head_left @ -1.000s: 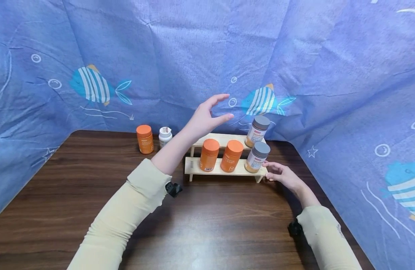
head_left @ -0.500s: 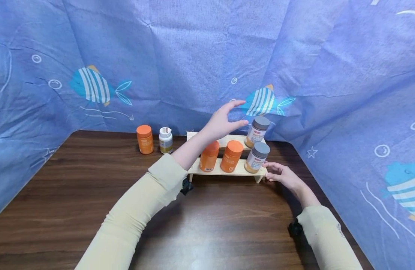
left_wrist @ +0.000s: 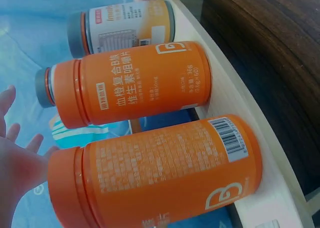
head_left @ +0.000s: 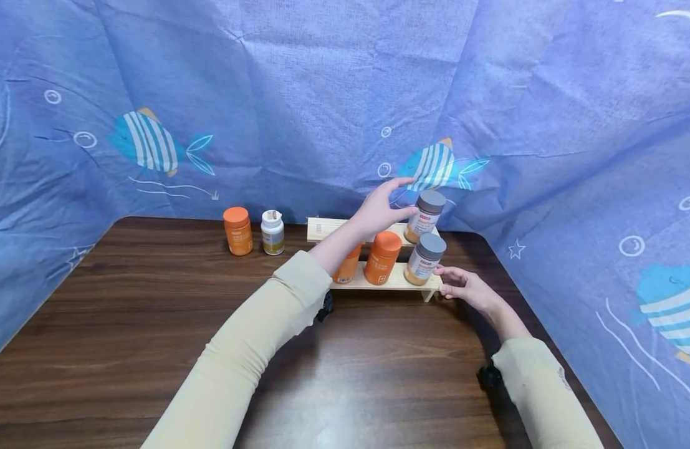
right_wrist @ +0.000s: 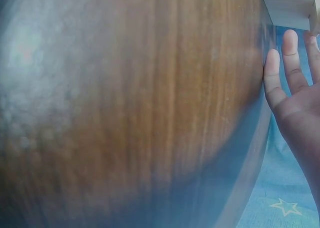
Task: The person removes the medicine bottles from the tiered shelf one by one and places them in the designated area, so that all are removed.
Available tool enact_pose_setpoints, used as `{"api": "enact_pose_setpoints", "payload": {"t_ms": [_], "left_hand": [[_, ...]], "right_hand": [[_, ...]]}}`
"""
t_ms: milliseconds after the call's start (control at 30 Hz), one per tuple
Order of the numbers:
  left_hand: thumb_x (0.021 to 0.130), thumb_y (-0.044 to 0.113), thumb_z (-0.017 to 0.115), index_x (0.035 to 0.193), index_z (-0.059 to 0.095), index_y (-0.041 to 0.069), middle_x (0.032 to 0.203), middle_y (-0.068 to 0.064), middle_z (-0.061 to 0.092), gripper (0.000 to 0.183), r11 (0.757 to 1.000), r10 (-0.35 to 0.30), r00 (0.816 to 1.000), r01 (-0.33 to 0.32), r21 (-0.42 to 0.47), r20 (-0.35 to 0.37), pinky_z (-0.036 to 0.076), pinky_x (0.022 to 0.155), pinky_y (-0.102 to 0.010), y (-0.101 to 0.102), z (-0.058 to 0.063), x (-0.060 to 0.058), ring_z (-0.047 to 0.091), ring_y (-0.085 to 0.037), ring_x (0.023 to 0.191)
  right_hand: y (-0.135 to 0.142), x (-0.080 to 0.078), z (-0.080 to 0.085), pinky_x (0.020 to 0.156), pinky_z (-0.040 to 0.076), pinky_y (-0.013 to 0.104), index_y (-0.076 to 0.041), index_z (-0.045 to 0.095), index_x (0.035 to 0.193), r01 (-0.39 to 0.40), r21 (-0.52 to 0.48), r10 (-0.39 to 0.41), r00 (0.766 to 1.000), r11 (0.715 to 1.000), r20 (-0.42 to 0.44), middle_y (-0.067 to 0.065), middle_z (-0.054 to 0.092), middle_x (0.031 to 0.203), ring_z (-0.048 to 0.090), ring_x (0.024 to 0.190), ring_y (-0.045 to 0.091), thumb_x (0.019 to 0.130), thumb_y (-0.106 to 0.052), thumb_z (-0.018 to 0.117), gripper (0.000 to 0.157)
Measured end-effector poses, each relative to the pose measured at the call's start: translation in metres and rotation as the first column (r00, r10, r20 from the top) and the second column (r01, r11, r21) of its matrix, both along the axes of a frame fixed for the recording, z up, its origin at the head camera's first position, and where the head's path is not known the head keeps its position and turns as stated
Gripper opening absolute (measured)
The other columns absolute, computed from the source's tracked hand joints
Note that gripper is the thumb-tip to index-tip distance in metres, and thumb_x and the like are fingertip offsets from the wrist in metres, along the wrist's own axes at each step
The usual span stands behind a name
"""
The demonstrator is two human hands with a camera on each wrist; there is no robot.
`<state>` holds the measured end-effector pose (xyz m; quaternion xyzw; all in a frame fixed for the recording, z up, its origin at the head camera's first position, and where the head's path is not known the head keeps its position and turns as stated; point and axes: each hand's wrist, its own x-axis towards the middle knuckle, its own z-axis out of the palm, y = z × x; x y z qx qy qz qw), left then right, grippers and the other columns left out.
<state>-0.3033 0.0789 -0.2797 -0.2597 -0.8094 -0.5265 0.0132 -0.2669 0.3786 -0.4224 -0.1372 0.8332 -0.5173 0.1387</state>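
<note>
A two-step wooden rack [head_left: 320, 229] bears several supplement jars. On its upper step stands a grey-lidded jar [head_left: 423, 222]; my left hand [head_left: 377, 212] is beside it with thumb and fingers spread, holding nothing. The lower step carries another grey-lidded jar [head_left: 423, 264] and two orange jars, the right one [head_left: 383, 258] in plain sight and the left one [head_left: 346, 269] partly behind my left forearm. In the left wrist view, my left hand [left_wrist: 20, 160] shows past the orange lids. My right hand [head_left: 470, 292] grips the right end of the lower step between thumb and fingers.
To the rack's left, an orange jar [head_left: 239, 234] and a small white bottle [head_left: 273, 234] stand on the dark wooden table [head_left: 126, 324]. A blue fish-print cloth [head_left: 300, 93] hangs close behind the table and along its right side.
My left hand has moved right and slightly down, from above the rack's left part to beside the upper grey-lidded jar. My right hand has stayed at the rack's end.
</note>
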Motion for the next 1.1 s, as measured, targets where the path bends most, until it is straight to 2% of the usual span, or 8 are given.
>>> {"api": "enact_pose_setpoints", "payload": {"t_ms": [100, 267, 567, 833, 1100], "left_hand": [[0.089, 0.031, 0.066, 0.145, 0.037, 0.027, 0.149, 0.007, 0.035, 0.063, 1.000, -0.006, 1.000, 0.006, 0.000, 0.022, 0.032, 0.109, -0.043, 0.005, -0.002, -0.003, 0.030, -0.018, 0.138], [0.089, 0.032, 0.066, 0.145, 0.036, 0.025, 0.150, 0.005, 0.034, 0.064, 0.998, -0.016, 1.000, 0.016, -0.057, -0.007, 0.034, 0.108, -0.041, 0.015, 0.000, -0.006, 0.031, -0.018, 0.138], [0.089, 0.029, 0.066, 0.145, 0.037, 0.022, 0.150, 0.001, 0.034, 0.063, 0.984, -0.064, 0.996, 0.054, -0.168, -0.055, 0.032, 0.110, -0.037, 0.029, 0.000, -0.004, 0.029, -0.017, 0.139], [0.089, 0.028, 0.066, 0.143, 0.040, 0.021, 0.150, 0.000, 0.035, 0.060, 0.985, -0.058, 0.996, 0.046, -0.164, -0.070, 0.032, 0.109, -0.035, 0.032, -0.006, -0.007, 0.030, -0.017, 0.139], [0.090, 0.028, 0.065, 0.139, 0.045, 0.024, 0.147, 0.001, 0.038, 0.053, 0.990, -0.056, 0.997, 0.049, -0.131, -0.057, 0.031, 0.110, -0.034, 0.032, -0.011, -0.012, 0.032, -0.015, 0.137]], "right_hand": [[0.000, 0.002, -0.001, 0.075, 0.054, 0.028, 0.006, 0.047, 0.131, 0.005, 0.000, -0.005, 1.000, 1.000, 0.001, 0.024, 0.029, 0.149, 0.058, 0.093, 0.003, 0.089, -0.012, 0.066, 0.050], [0.002, 0.004, -0.002, 0.074, 0.054, 0.026, 0.006, 0.047, 0.130, 0.010, -0.003, -0.010, 1.000, 1.000, -0.009, 0.025, 0.030, 0.148, 0.058, 0.092, 0.002, 0.089, -0.012, 0.065, 0.048], [0.001, 0.007, -0.004, 0.073, 0.053, 0.024, 0.008, 0.045, 0.130, 0.007, -0.014, -0.007, 1.000, 1.000, -0.002, 0.027, 0.030, 0.147, 0.060, 0.087, 0.002, 0.089, -0.010, 0.065, 0.049], [0.000, 0.008, -0.003, 0.074, 0.053, 0.024, 0.007, 0.046, 0.130, 0.016, -0.015, -0.016, 1.000, 1.000, -0.002, 0.026, 0.030, 0.147, 0.060, 0.089, 0.002, 0.089, -0.009, 0.065, 0.048], [-0.002, 0.010, -0.002, 0.076, 0.053, 0.026, 0.006, 0.046, 0.131, 0.019, 0.003, -0.019, 1.000, 1.000, -0.004, 0.024, 0.031, 0.148, 0.058, 0.092, 0.002, 0.090, -0.012, 0.064, 0.048]]}}
